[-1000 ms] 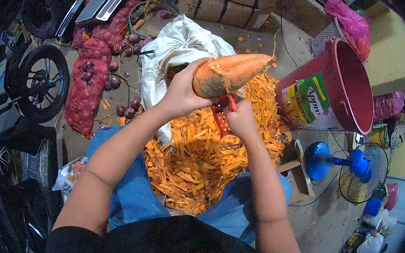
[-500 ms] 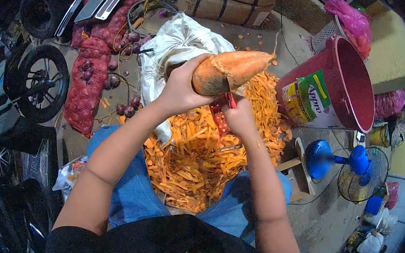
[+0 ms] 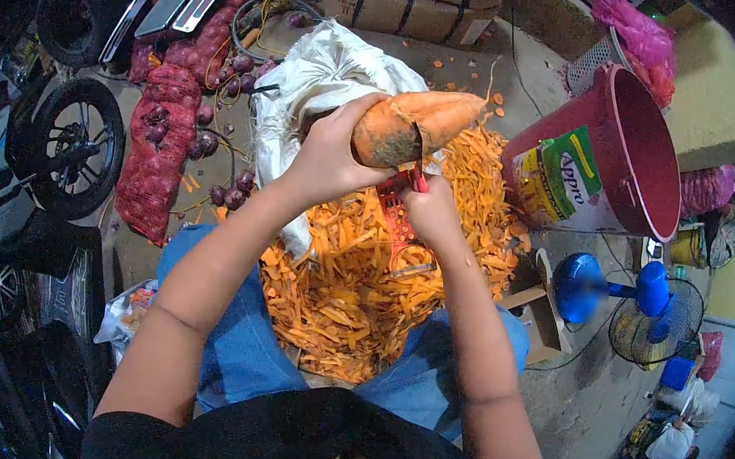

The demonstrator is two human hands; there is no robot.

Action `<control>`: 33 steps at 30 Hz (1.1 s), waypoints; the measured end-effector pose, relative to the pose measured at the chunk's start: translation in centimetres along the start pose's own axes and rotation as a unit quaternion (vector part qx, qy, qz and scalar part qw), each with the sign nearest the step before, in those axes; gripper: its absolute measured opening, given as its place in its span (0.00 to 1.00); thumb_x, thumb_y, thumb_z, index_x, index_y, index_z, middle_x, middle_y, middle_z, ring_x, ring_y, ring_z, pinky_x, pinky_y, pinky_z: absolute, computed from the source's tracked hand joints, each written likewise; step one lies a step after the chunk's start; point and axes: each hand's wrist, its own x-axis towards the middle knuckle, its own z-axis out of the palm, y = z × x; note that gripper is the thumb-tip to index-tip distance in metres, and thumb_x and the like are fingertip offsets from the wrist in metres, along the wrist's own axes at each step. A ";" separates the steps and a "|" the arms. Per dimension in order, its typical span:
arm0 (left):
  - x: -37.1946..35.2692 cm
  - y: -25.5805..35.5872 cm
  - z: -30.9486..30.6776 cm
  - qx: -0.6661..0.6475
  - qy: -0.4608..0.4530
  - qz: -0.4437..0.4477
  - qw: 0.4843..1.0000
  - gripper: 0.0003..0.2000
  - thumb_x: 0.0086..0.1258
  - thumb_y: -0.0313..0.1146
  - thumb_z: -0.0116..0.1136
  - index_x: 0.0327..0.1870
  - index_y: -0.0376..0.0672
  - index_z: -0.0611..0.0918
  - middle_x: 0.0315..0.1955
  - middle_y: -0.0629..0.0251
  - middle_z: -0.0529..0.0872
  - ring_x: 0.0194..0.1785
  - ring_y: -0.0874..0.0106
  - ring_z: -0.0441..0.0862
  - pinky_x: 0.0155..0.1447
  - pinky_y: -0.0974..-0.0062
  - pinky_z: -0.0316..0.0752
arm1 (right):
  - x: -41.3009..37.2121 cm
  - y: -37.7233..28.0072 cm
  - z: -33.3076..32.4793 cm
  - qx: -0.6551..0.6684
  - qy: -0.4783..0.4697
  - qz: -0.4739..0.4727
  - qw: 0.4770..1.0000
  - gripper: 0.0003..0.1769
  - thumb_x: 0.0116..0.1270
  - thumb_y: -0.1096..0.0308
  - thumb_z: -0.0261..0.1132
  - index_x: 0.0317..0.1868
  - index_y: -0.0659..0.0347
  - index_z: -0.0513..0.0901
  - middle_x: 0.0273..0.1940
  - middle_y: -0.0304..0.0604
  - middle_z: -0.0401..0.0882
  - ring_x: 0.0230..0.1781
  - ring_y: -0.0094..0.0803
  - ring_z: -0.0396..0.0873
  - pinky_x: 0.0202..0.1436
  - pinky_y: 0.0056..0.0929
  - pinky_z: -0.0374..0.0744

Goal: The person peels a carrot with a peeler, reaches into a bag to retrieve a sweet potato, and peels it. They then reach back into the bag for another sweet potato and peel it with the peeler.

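A large orange carrot point(image 3: 440, 117) with a thin root tip is gripped in my left hand point(image 3: 340, 152), its thick, dirty end toward me. My right hand point(image 3: 431, 207) is closed round the red handle of a knife point(image 3: 418, 159), whose dark blade lies against the carrot's side. Below both hands spreads a big heap of orange strips and peelings point(image 3: 351, 308) between my knees. A red perforated basket point(image 3: 395, 223) is partly buried in the heap. Beyond it lies a crumpled white sack point(image 3: 316, 74).
A dark red bucket point(image 3: 587, 153) leans at the right, near a blue fan point(image 3: 656, 315) and an open cardboard box point(image 3: 544, 326). Red net bags of onions point(image 3: 159, 147) and a scale point(image 3: 185, 8) are at the left. Another person point(image 3: 672, 445) shows at the lower right.
The carrot has shifted slightly left and its tip has tilted a little lower. The blade now shows more along its side.
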 end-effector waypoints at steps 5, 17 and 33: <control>0.1 -0.2 0.3 0.060 0.046 0.093 0.993 0.34 0.36 0.31 0.66 0.49 0.37 0.65 0.41 0.52 0.73 0.46 0.58 0.71 0.49 0.69 0.66 | 1.7 2.7 0.9 0.069 0.030 -0.050 0.996 0.09 0.43 0.71 0.52 0.19 0.72 0.73 0.14 0.56 0.69 0.18 0.45 0.71 0.25 0.37 0.68; 0.2 0.5 0.3 0.034 0.005 0.026 0.999 0.32 0.37 0.31 0.65 0.48 0.36 0.67 0.41 0.52 0.73 0.46 0.59 0.72 0.48 0.70 0.67 | 0.1 0.2 0.4 0.058 0.039 0.002 0.998 0.10 0.43 0.71 0.53 0.20 0.72 0.73 0.15 0.55 0.71 0.16 0.43 0.71 0.23 0.37 0.67; 0.8 0.2 0.9 0.026 0.005 0.051 0.998 0.32 0.34 0.27 0.65 0.48 0.39 0.67 0.43 0.53 0.73 0.47 0.57 0.70 0.51 0.69 0.65 | -0.9 -0.9 0.3 0.059 0.054 -0.009 0.997 0.11 0.45 0.69 0.51 0.18 0.71 0.73 0.15 0.55 0.70 0.18 0.44 0.70 0.24 0.38 0.67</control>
